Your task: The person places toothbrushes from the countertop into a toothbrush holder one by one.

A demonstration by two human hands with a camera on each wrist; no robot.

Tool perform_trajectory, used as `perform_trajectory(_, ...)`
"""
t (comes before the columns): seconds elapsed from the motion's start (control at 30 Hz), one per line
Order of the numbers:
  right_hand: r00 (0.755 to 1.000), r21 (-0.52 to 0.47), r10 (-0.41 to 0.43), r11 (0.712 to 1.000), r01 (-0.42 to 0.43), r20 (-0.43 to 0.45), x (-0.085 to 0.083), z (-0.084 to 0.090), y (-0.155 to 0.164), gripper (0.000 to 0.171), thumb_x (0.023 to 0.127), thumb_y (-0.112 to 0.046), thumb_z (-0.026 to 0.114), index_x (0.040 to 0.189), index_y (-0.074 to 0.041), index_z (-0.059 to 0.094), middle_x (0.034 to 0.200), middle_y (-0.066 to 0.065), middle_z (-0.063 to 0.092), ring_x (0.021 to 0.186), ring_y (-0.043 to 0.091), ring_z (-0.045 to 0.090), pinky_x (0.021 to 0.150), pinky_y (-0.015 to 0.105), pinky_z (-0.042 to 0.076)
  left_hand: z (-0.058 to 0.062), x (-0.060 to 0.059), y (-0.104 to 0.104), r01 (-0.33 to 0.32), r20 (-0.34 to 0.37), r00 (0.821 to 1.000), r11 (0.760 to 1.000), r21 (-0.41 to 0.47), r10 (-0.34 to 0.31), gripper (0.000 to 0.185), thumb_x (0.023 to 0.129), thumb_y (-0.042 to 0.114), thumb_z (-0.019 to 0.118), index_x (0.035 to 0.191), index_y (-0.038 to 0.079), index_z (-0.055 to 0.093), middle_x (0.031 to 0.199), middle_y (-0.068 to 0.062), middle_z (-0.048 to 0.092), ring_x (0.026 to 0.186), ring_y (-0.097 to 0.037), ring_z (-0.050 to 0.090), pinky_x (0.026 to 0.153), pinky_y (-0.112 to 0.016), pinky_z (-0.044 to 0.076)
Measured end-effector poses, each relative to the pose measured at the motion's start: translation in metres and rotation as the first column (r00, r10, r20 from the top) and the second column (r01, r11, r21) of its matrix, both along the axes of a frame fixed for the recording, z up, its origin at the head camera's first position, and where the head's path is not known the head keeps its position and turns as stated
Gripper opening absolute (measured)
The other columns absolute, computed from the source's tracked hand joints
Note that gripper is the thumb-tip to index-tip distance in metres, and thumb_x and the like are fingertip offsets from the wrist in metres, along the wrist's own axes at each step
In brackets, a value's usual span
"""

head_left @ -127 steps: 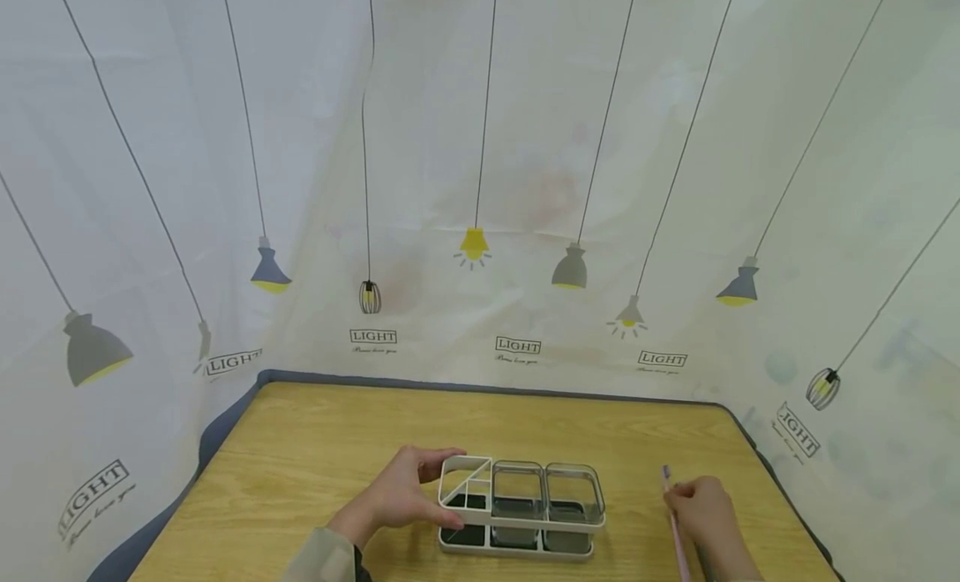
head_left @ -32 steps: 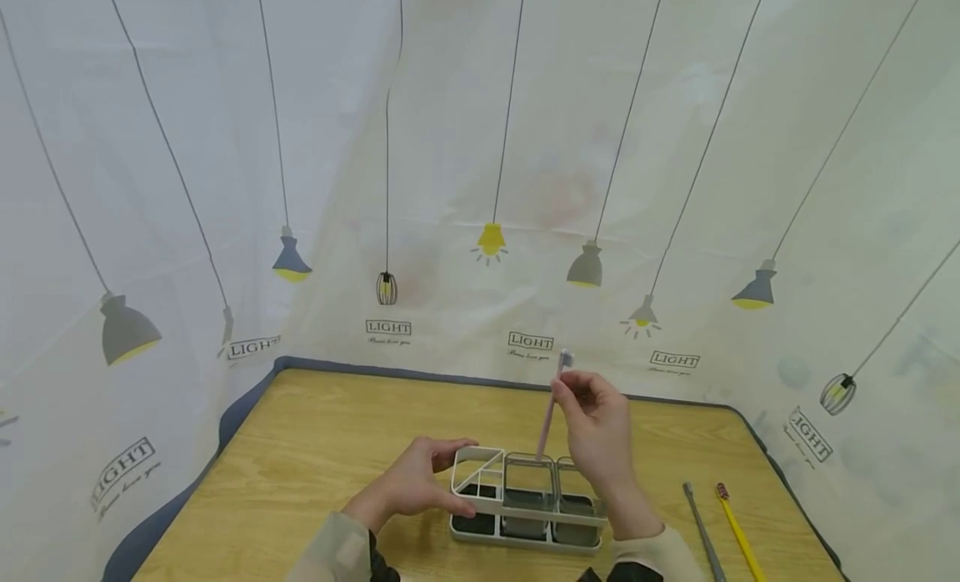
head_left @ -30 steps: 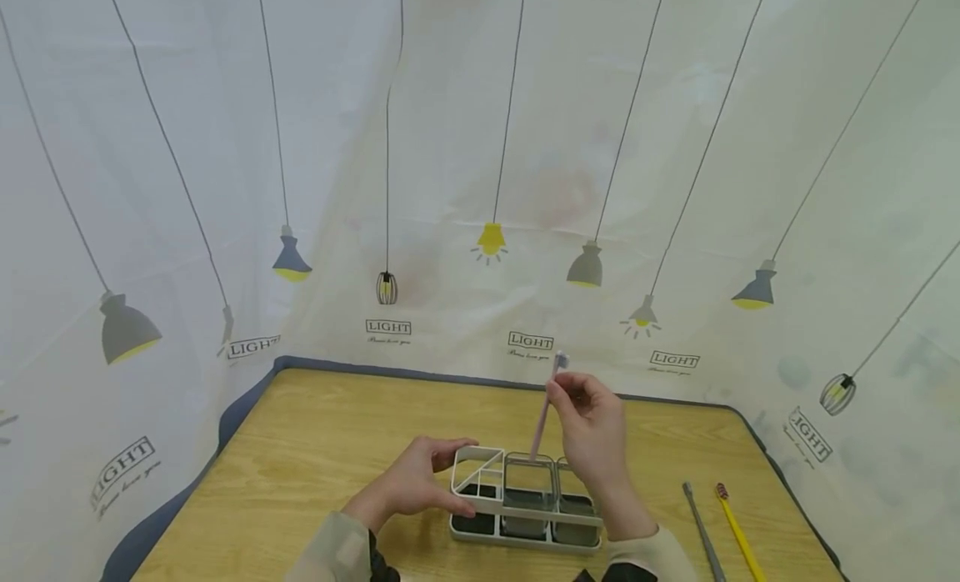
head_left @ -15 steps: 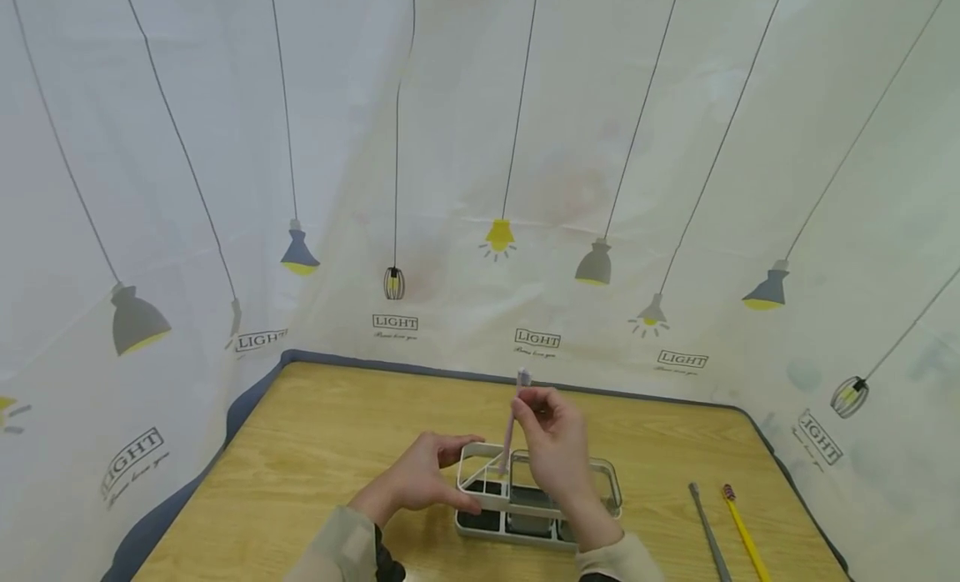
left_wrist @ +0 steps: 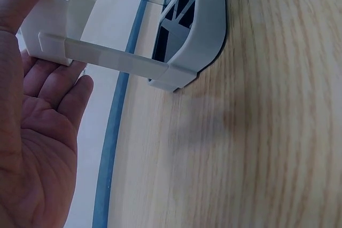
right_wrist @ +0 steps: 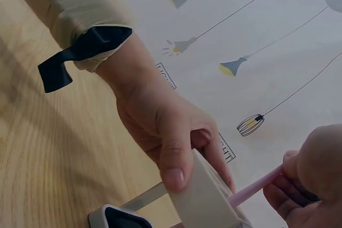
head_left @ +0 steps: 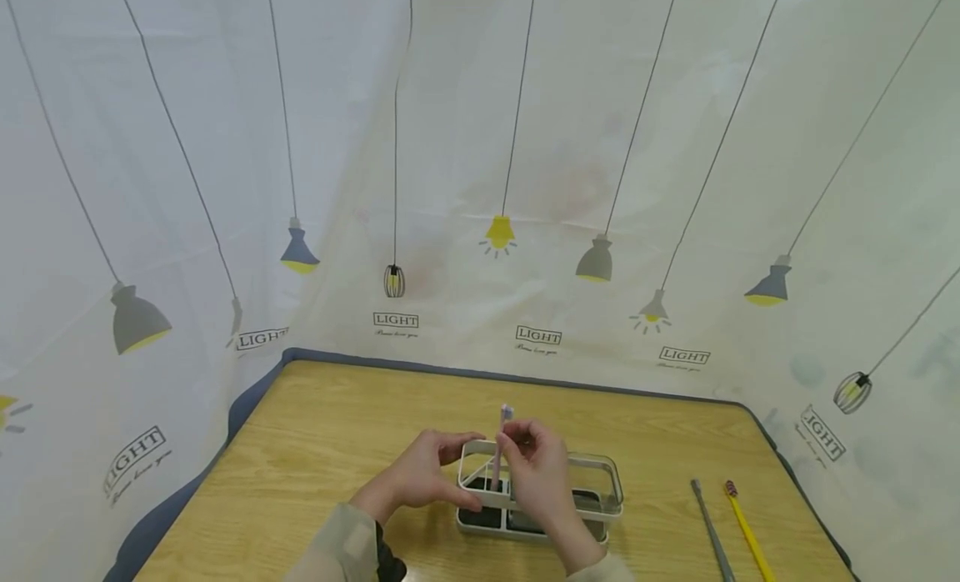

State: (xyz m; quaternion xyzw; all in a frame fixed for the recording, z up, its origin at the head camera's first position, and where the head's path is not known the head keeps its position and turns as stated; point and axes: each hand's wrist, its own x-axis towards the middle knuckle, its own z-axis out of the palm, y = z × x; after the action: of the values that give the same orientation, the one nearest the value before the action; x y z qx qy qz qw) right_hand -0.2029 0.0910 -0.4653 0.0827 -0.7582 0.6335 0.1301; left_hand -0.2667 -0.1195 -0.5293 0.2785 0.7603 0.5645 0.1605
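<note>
A white organizer (head_left: 587,459) with clear cups stands on the wooden table (head_left: 330,432). My left hand (head_left: 456,474) grips its left end, thumb on the near side and fingers over the far rim. My right hand (head_left: 517,440) pinches a pink toothbrush (head_left: 497,453) near its top and holds it upright, bristle end up, with the handle down inside the organizer's left section. In the right wrist view the left hand (right_wrist: 171,132) clasps the organizer's end (right_wrist: 206,201), and the toothbrush (right_wrist: 256,185) slants behind it. In the left wrist view the palm (left_wrist: 48,105) lies beside the organizer (left_wrist: 192,36).
A grey toothbrush (head_left: 712,536) and a yellow toothbrush (head_left: 746,532) lie side by side on the table at the right, near its front. A white curtain (head_left: 480,148) printed with lamps hangs around the table's back and sides.
My right hand lifted the pink toothbrush off the table, carried it left over the organizer and lowered it into the left section. The left hand kept its grip.
</note>
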Motion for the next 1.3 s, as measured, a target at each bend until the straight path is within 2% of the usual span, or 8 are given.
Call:
perform_trajectory(0.3, 1.000, 0.154, -0.031, 0.988, 0.030, 0.000, 0.000, -0.016, 0.001, 0.005, 0.097, 0.006, 0.072, 0.100, 0.002, 0.071, 0.093, 0.005, 0.069, 0.087, 0.019, 0.069, 0.079, 0.028, 0.061, 0.002, 0.001, 0.003, 0.005, -0.002, 1.000, 1.000, 0.002, -0.005, 0.086, 0.076, 0.021, 0.099, 0.151, 0.007, 0.059, 0.146, 0.002, 0.063, 0.141, -0.024, 0.054, 0.117, -0.045, 0.042)
perform_trajectory(0.47, 0.999, 0.197, -0.041, 0.980, 0.042, -0.007, 0.000, -0.023, 0.002, 0.005, 0.097, 0.004, 0.073, 0.099, 0.000, 0.071, 0.093, 0.003, 0.070, 0.086, 0.018, 0.069, 0.078, 0.030, 0.061, 0.001, 0.000, 0.005, 0.020, -0.008, 1.000, 1.000, 0.009, -0.020, 0.086, 0.076, 0.021, 0.099, 0.151, 0.008, 0.059, 0.148, -0.004, 0.062, 0.141, -0.026, 0.053, 0.117, -0.045, 0.043)
perform_trajectory(0.63, 0.999, 0.213, -0.045, 0.976, 0.046, -0.008, 0.000, -0.026, 0.002, 0.006, 0.096, 0.004, 0.074, 0.098, -0.001, 0.072, 0.093, 0.001, 0.071, 0.087, 0.017, 0.070, 0.079, 0.030, 0.061, -0.002, -0.001, 0.006, 0.032, -0.013, 0.999, 0.999, 0.013, -0.032, 0.089, 0.076, 0.024, 0.099, 0.152, 0.007, 0.057, 0.150, -0.008, 0.060, 0.142, -0.030, 0.052, 0.116, -0.047, 0.043)
perform_trajectory(0.73, 0.999, 0.214, -0.047, 0.976, 0.046, 0.000, 0.000, -0.026, 0.004, 0.007, 0.096, 0.003, 0.075, 0.099, -0.002, 0.073, 0.093, 0.002, 0.071, 0.087, 0.017, 0.071, 0.079, 0.030, 0.061, -0.003, -0.001, 0.006, 0.027, -0.017, 0.999, 1.000, 0.005, -0.027, 0.088, 0.076, 0.025, 0.099, 0.152, 0.009, 0.058, 0.149, -0.005, 0.061, 0.142, -0.029, 0.053, 0.116, -0.045, 0.044)
perform_trajectory(0.9, 0.999, 0.184, -0.035, 0.982, 0.027, 0.038, -0.001, -0.023, 0.010, 0.009, 0.096, 0.002, 0.076, 0.104, -0.001, 0.074, 0.097, 0.005, 0.072, 0.089, 0.018, 0.071, 0.082, 0.030, 0.061, -0.004, -0.001, 0.005, 0.014, -0.023, 1.000, 1.000, -0.009, -0.015, 0.087, 0.075, 0.026, 0.100, 0.151, 0.011, 0.060, 0.148, -0.002, 0.062, 0.140, -0.024, 0.055, 0.116, -0.044, 0.044)
perform_trajectory(0.97, 0.999, 0.164, -0.026, 0.986, 0.018, 0.045, -0.001, -0.021, 0.014, 0.010, 0.095, 0.003, 0.076, 0.105, 0.001, 0.073, 0.098, 0.007, 0.072, 0.091, 0.020, 0.071, 0.083, 0.030, 0.061, -0.004, -0.001, 0.004, 0.013, -0.029, 0.999, 1.000, -0.007, -0.013, 0.088, 0.075, 0.025, 0.100, 0.151, 0.009, 0.060, 0.148, -0.004, 0.062, 0.140, -0.025, 0.055, 0.116, -0.044, 0.044)
perform_trajectory(1.17, 1.000, 0.140, -0.030, 0.990, 0.028, 0.010, 0.001, -0.014, 0.032, 0.017, 0.092, 0.007, 0.079, 0.108, 0.005, 0.072, 0.101, 0.012, 0.072, 0.093, 0.024, 0.071, 0.084, 0.031, 0.062, -0.003, -0.001, 0.003, 0.006, -0.035, 0.999, 1.000, -0.009, -0.006, 0.090, 0.073, 0.025, 0.101, 0.151, 0.006, 0.059, 0.145, -0.001, 0.065, 0.139, -0.024, 0.055, 0.115, -0.044, 0.044)
perform_trajectory(1.3, 0.997, 0.182, -0.076, 0.980, 0.078, -0.020, -0.001, -0.010, 0.054, 0.020, 0.090, 0.009, 0.079, 0.108, 0.005, 0.073, 0.101, 0.012, 0.072, 0.093, 0.024, 0.071, 0.083, 0.030, 0.062, -0.003, -0.002, 0.002, 0.010, -0.019, 1.000, 1.000, 0.006, -0.010, 0.092, 0.073, 0.024, 0.101, 0.151, 0.004, 0.058, 0.143, 0.002, 0.066, 0.139, -0.023, 0.056, 0.116, -0.047, 0.043)
